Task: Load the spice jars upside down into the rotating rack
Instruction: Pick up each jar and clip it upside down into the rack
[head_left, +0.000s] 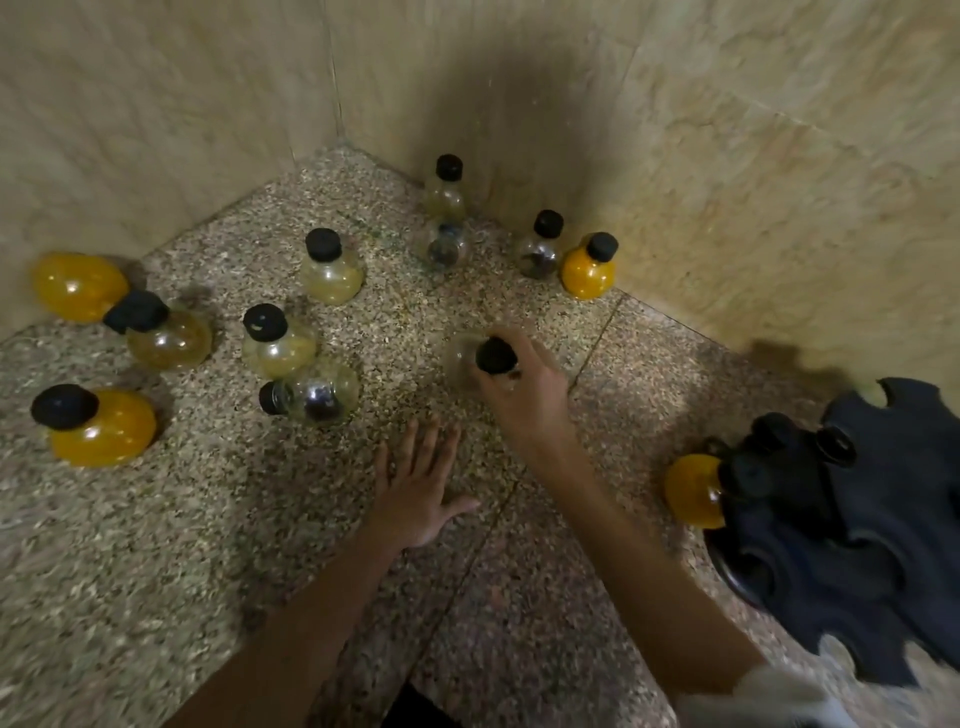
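Observation:
My right hand (524, 389) is closed around a clear round spice jar (465, 364) with a black cap, at the middle of the speckled counter. My left hand (415, 488) lies flat and open on the counter just in front of it, holding nothing. The dark rotating rack (852, 530) stands at the right edge, with a yellow jar (693, 491) hanging in it cap inward. Several more black-capped jars stand or lie on the counter, among them a yellow one (101, 426) at the left and a clear one on its side (317, 397).
Beige tiled walls (727, 156) close the corner behind the jars. Three jars (587, 267) stand close to the right wall. The speckled stone counter (208, 545) has its front edge near the bottom of the view.

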